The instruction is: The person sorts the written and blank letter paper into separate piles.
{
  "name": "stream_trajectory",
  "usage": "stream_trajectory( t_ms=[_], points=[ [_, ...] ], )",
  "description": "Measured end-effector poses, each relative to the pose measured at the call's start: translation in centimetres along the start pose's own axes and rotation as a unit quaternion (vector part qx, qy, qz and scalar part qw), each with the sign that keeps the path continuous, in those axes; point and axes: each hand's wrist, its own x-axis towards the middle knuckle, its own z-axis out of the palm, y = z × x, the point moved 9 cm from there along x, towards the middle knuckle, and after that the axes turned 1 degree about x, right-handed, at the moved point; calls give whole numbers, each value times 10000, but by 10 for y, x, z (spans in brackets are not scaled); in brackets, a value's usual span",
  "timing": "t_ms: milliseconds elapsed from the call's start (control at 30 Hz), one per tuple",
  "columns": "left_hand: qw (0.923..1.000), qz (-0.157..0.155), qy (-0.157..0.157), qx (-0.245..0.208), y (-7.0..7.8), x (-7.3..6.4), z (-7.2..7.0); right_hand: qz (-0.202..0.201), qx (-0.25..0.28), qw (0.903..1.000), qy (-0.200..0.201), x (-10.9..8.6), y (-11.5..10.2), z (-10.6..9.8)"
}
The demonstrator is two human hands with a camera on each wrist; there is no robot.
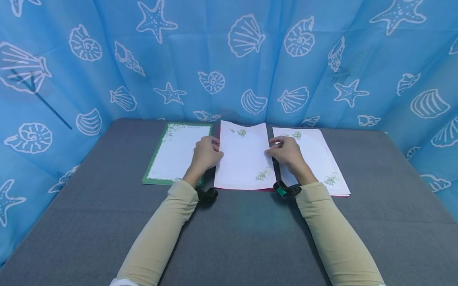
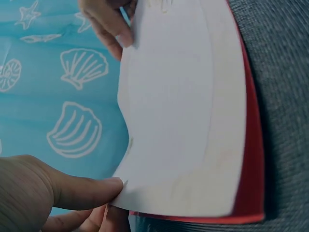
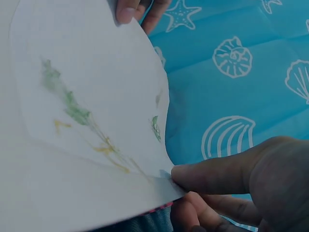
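Observation:
Between my hands lies a white sheet of paper [image 1: 245, 159] printed with green leaf sprigs, its far edge bowed upward. My left hand [image 1: 206, 153] pinches its left edge, thumb [image 2: 91, 191] on top and fingers beneath. At the opposite edge my right hand [image 1: 287, 151] pinches the sheet the same way, as the right wrist view shows with the thumb [image 3: 212, 176] over the paper. A red sheet [image 2: 255, 169] shows under the white one along its border.
To the left lies a green-bordered sheet [image 1: 179, 155] with more green beneath it. On the right is another white leaf-printed stack [image 1: 315, 159], red showing at its lower edge. All lie on a grey cloth-covered table [image 1: 243, 238] before a blue shell-patterned curtain [image 1: 214, 51].

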Motion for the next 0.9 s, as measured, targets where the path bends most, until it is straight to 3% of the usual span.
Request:
stream_trajectory(
  t_ms=[267,533,700,900],
  points=[
    [9993,68,-72,-369,2,-1,-2,85,393,9992,-70,2,4,-5],
    [9956,141,-111,-923,9,-3,-1,203,735,9969,-211,-1,6,-25],
    [9887,247,-328,-1443,20,-3,5,316,726,9966,-207,-2,11,-41],
    [9833,306,-432,-1743,42,0,12,463,784,9957,147,-2,21,-63]
  ],
)
